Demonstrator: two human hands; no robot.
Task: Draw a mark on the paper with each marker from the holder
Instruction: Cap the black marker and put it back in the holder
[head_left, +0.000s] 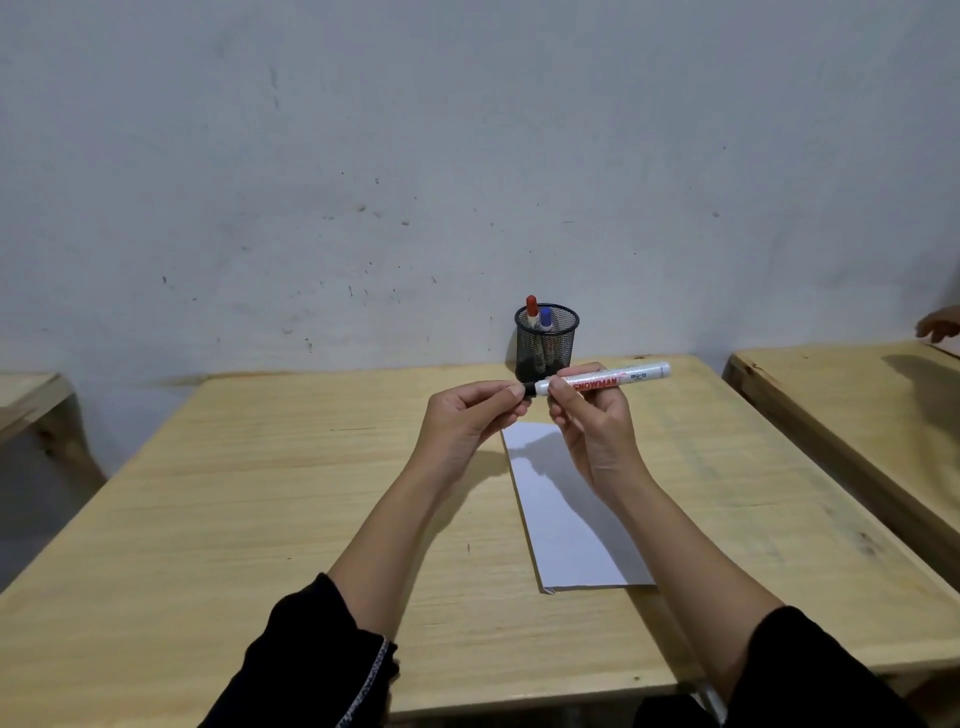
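I hold a white marker (618, 378) with red lettering level above the table, its black cap end pointing left. My right hand (587, 415) grips the barrel. My left hand (472, 415) pinches the black cap (529, 388) at the marker's left end. Below my hands a white sheet of paper (566, 525) lies flat on the wooden table (260, 493); I see no marks on it. Behind, near the wall, a black mesh holder (546, 343) stands upright with a red-capped marker (531, 310) and a blue-capped marker (546, 318) in it.
A second wooden table (852, 410) stands to the right, with another person's hand (940, 325) at its far edge. Part of a third table (26, 400) shows at the left. A pale wall runs behind.
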